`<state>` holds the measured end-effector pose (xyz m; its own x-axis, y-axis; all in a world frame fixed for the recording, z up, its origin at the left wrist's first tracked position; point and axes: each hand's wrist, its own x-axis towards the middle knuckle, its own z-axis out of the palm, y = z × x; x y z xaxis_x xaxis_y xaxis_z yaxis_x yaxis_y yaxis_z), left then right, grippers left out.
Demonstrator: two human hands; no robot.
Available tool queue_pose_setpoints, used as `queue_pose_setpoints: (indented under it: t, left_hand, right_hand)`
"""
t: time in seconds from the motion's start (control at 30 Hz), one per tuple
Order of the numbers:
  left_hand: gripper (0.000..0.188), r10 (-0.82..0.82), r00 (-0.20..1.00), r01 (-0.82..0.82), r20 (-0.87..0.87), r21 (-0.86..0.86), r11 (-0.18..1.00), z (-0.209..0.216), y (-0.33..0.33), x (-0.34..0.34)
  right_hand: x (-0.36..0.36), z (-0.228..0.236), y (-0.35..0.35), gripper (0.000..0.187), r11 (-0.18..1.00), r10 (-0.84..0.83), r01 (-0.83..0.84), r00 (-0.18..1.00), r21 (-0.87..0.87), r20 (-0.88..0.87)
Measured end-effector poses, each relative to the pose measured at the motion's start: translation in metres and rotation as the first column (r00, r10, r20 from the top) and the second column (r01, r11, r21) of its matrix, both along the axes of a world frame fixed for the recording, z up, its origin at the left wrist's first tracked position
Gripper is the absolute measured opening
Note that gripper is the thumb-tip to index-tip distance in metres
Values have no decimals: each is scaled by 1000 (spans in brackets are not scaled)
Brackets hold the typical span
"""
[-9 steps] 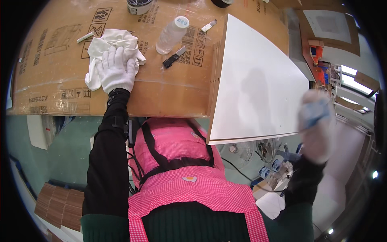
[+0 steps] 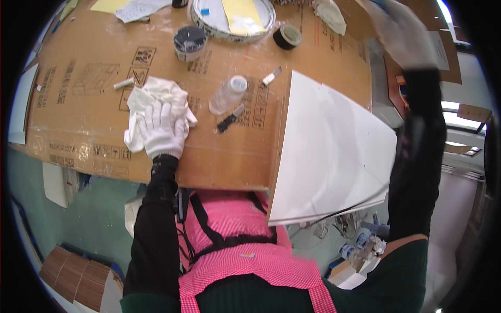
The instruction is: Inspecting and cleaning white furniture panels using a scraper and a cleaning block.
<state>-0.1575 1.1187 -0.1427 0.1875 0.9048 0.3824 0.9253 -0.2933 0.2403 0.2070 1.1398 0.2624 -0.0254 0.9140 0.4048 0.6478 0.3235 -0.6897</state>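
My left hand (image 2: 162, 129), in a white glove, lies flat with its fingers stretched out on a crumpled white cloth (image 2: 156, 88) on the cardboard-covered table. To its right a clear bottle (image 2: 222, 98) with a pale cap leans in view, and a black-handled utility knife (image 2: 228, 120) lies just below it. My right hand (image 2: 402, 34), also gloved, is raised at the upper right, beyond the white panel (image 2: 334, 156). Motion smears its fingers; a bit of blue shows at their tips, but what it is cannot be made out.
A grey-topped tub (image 2: 189, 44), a large white lid (image 2: 201, 18) with yellow paper (image 2: 242, 15), and a dark round container (image 2: 287, 37) stand toward the back. A small white-and-dark tool (image 2: 271, 76) lies near the panel, which overhangs the table's right front.
My right hand has swung from beside the panel's near right corner up and away to the far right. The view has shifted, showing more of the table's back. My left hand stays on the cloth.
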Motion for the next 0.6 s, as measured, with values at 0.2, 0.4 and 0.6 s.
queue_pose_setpoints:
  t: [0.2, 0.4, 0.6]
  left_hand:
    - [60, 41, 999, -42, -15, -77, 996, 7, -6, -13]
    - [61, -42, 995, 46, 87, -42, 998, 11, 14, 32]
    - [65, -3, 1000, 6, 22, -158, 987, 4, 0, 4]
  right_hand:
    - [-12, -138, 211, 25, 950, 310, 14, 40, -311, 950]
    - [53, -254, 273, 52, 949, 271, 49, 376, -311, 886]
    - [-30, -284, 259, 61, 795, 82, 405, 665, -451, 742]
